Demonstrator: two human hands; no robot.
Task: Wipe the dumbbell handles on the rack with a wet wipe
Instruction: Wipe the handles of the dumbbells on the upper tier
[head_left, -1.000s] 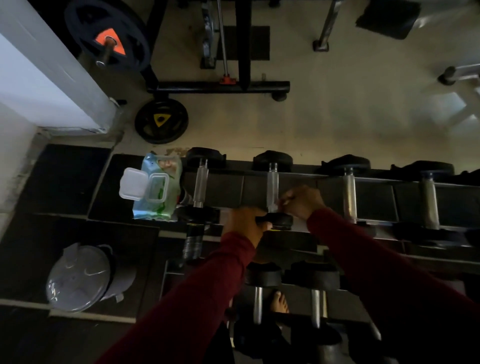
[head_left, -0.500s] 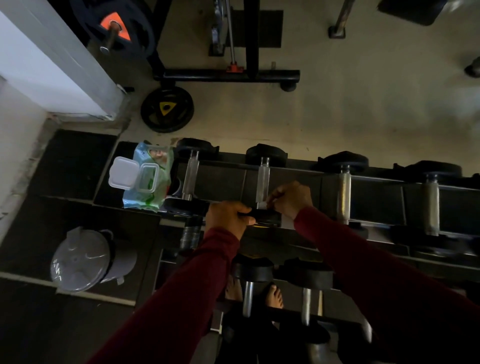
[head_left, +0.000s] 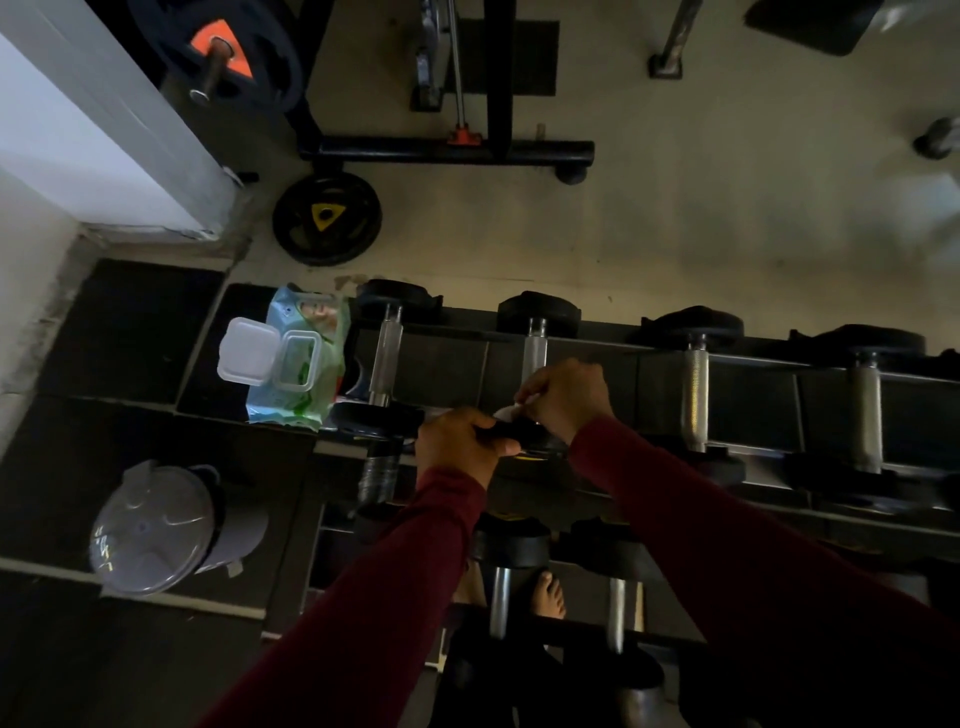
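A dark rack (head_left: 753, 387) holds a row of black-headed dumbbells with silver handles. My left hand (head_left: 460, 441) grips the near black head (head_left: 519, 434) of the second dumbbell from the left. My right hand (head_left: 566, 397) is wrapped around the lower part of that dumbbell's handle (head_left: 535, 351), pinching a white wet wipe (head_left: 511, 413) against it. The handle's upper part shows above my fingers. The wipe pack (head_left: 306, 364) lies at the rack's left end with its white lid flipped open.
A dumbbell (head_left: 387, 356) lies left of my hands, two more (head_left: 695, 395) (head_left: 865, 415) to the right. A lower rack tier holds other dumbbells (head_left: 501, 597). A lidded bin (head_left: 156, 530) stands on the floor at left. Weight plates (head_left: 327, 218) and a machine base (head_left: 447, 150) lie beyond.
Both hands have stayed on the second dumbbell. My right hand has shifted a little on the handle, and a white corner of the wipe now shows under its fingers. The camera moved slightly.
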